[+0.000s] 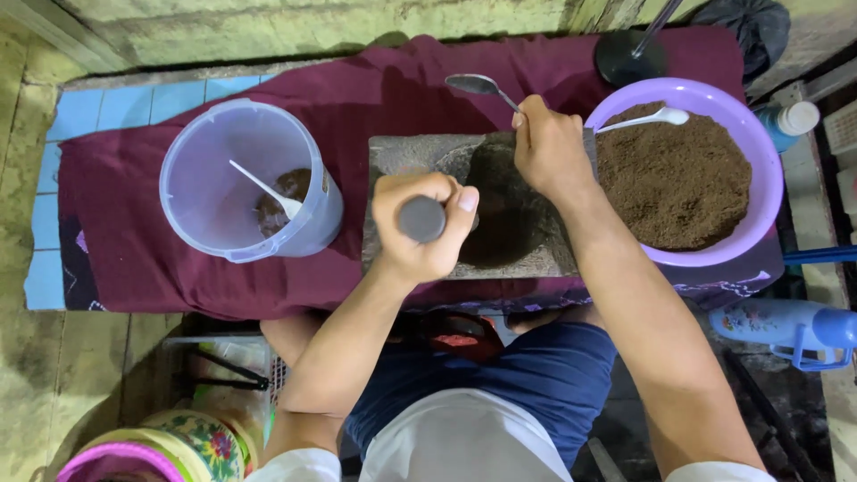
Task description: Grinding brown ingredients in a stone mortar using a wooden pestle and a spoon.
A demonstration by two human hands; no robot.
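Observation:
A grey stone mortar slab point(393, 159) lies on a maroon cloth, with dark ground matter in its hollow point(500, 210). My left hand point(424, 223) is fisted around a grey stone pestle point(421, 219), held upright over the slab. My right hand point(546, 147) rests at the slab's far right edge and grips a metal spoon point(475, 85) whose bowl points up and away. To the right stands a purple bowl point(759, 147) full of brown powder, with a white spoon point(647, 119) lying in it.
A translucent plastic jug point(214, 178) with a white spoon and some brown paste stands at left on the cloth point(134, 241). A blue floral flask point(786, 326) lies at lower right, a small bottle point(790, 120) at right, a floral container point(192, 437) at lower left.

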